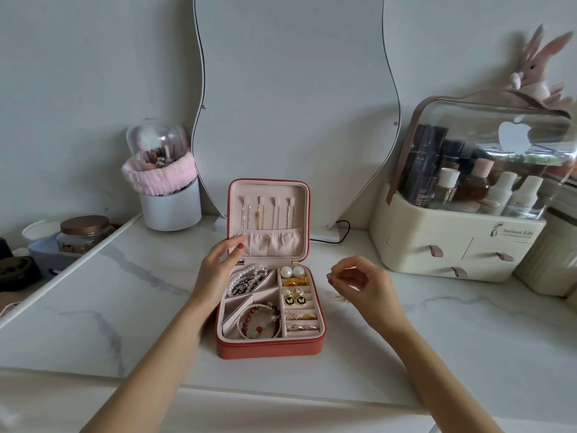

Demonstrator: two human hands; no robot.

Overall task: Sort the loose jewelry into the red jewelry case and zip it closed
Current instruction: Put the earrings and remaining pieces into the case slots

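Note:
The red jewelry case lies open on the marble top, its lid upright with several necklaces hanging inside. The tray holds a pearl bracelet, a red bead bracelet, pearl studs, butterfly earrings and rings. My left hand rests at the lid's lower left corner, fingers apart. To the right of the case, my right hand pinches a tiny shiny piece between fingertips. A small loose piece lies on the counter under that hand.
A wavy mirror stands behind the case, its cable trailing right. At left are a brush holder with a pink headband and jars. A cream cosmetics organiser with a plush rabbit fills the right.

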